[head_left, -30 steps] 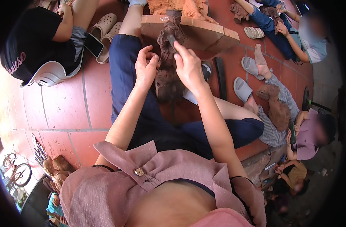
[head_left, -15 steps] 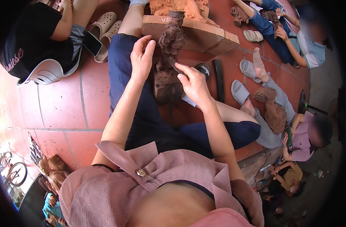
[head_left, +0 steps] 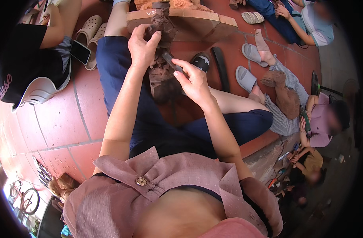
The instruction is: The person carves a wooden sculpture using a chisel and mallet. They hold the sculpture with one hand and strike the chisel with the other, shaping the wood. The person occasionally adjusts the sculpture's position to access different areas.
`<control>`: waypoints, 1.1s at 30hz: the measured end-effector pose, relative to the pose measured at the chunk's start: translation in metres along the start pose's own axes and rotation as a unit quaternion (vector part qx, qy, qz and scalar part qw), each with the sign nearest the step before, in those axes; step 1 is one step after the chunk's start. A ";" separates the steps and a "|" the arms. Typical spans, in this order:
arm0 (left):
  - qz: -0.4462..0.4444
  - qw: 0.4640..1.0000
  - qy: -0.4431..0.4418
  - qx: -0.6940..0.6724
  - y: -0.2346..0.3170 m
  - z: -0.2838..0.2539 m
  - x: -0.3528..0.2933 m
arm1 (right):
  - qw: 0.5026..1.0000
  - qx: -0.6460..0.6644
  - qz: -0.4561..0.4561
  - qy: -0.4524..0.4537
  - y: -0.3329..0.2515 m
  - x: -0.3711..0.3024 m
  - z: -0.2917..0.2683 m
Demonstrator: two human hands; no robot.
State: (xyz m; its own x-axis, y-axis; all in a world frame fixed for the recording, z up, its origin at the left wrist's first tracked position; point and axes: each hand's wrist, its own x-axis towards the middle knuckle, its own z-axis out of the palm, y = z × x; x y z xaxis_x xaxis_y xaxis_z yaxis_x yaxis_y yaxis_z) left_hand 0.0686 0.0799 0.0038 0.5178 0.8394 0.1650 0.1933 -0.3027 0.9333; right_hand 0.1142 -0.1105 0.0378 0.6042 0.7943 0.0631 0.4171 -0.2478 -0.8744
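Observation:
A dark brown carved statue (head_left: 162, 24) stands upright between my legs, on a bulky dark base (head_left: 165, 88). My left hand (head_left: 142, 47) is at its upper left side, fingers curled and thumb against the carving, with a dark part of it between them. Lower down, my right hand (head_left: 193, 81) grips a flat grey tool with a straight blade, perhaps a file (head_left: 168, 58). Its tip lies at the statue's middle; whether it touches is hard to see. Part of the handle is hidden in my palm.
Behind the statue is a low block (head_left: 185, 28) bearing an orange-brown carving (head_left: 185, 4). A black curved strip (head_left: 220, 69) and a black-and-white shoe (head_left: 201, 62) lie to the right. Another person holds a brown carving (head_left: 286, 97) there. On the left are a phone (head_left: 80, 52) and beige clogs (head_left: 90, 29).
My left hand has gone from open beside the statue to curled at its upper part. The tool's blade shows more clearly in my right hand. The whole view has shifted slightly.

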 end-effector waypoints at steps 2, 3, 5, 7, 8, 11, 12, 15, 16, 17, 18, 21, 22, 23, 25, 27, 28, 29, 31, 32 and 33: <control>-0.001 1.000 -0.010 0.010 0.000 -0.002 0.003 | 1.000 -0.005 -0.011 0.009 0.003 -0.001 0.003; 0.003 1.000 -0.016 0.026 0.003 -0.005 0.003 | 1.000 -0.007 -0.017 0.011 0.003 -0.002 0.005; 0.014 0.999 -0.038 -0.018 -0.007 -0.009 0.004 | 1.000 0.013 -0.010 0.016 -0.001 -0.005 0.006; -0.029 0.987 -0.074 -0.142 -0.016 -0.013 -0.001 | 0.999 0.021 -0.014 0.026 0.002 -0.008 0.008; -0.035 0.980 -0.067 -0.183 -0.021 -0.013 -0.004 | 0.999 0.025 -0.016 0.031 0.004 -0.009 0.009; -0.067 0.976 -0.061 -0.199 -0.010 -0.015 -0.010 | 0.999 0.023 -0.018 0.032 0.005 -0.010 0.009; -0.079 0.977 -0.061 -0.187 -0.002 -0.015 -0.010 | 0.999 0.022 -0.018 0.031 0.004 -0.010 0.008; -0.066 0.997 -0.043 0.019 0.013 -0.012 0.001 | 0.999 0.018 -0.019 0.029 -0.001 -0.009 0.006; -0.032 0.999 -0.022 0.038 0.001 -0.007 0.008 | 0.999 0.018 -0.022 0.029 -0.002 -0.009 0.006; -0.032 0.998 -0.027 0.048 -0.004 -0.009 0.008 | 0.999 0.017 -0.025 0.030 -0.004 -0.009 0.006; -0.032 0.997 -0.035 0.058 0.002 -0.011 0.010 | 1.000 0.010 -0.016 0.024 -0.005 -0.009 0.004; -0.024 0.997 -0.071 0.004 -0.002 -0.015 0.009 | 1.000 0.009 0.009 0.018 -0.006 -0.011 0.000; -0.020 0.996 -0.085 -0.028 -0.007 -0.017 0.007 | 0.999 0.021 0.016 0.025 -0.004 -0.012 0.001; -0.037 0.991 -0.090 -0.093 -0.013 -0.019 0.005 | 0.999 0.034 0.022 0.032 -0.003 -0.012 0.002; -0.072 0.966 -0.101 -0.225 -0.022 -0.022 -0.004 | 0.998 0.036 0.034 0.028 -0.003 -0.012 0.002; -0.132 0.950 -0.102 -0.264 -0.026 -0.027 -0.017 | 0.998 0.032 0.048 0.020 -0.007 -0.009 0.001; -0.155 0.945 -0.087 -0.274 -0.029 -0.025 -0.027 | 0.998 0.029 0.055 0.013 -0.010 -0.007 0.001; -0.178 0.939 -0.071 -0.284 -0.034 -0.023 -0.036 | 0.998 0.025 0.062 0.006 -0.012 -0.006 0.002; -0.184 0.936 -0.091 -0.286 -0.046 -0.015 -0.055 | 0.999 0.025 0.034 0.016 -0.008 -0.006 0.007; -0.184 0.946 -0.099 -0.247 -0.055 -0.008 -0.064 | 0.999 0.028 0.018 0.019 -0.007 -0.004 0.010; -0.186 0.954 -0.110 -0.210 -0.065 0.000 -0.071 | 0.999 0.045 0.015 0.021 -0.006 -0.002 0.011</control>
State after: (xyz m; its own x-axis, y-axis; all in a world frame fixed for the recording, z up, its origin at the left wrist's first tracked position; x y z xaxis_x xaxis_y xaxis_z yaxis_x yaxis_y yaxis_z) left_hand 0.0192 0.0395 -0.0687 0.6499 0.7243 -0.2302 0.0712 0.2435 0.9673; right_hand 0.1035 -0.1044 0.0381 0.6449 0.7623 0.0541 0.3359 -0.2191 -0.9161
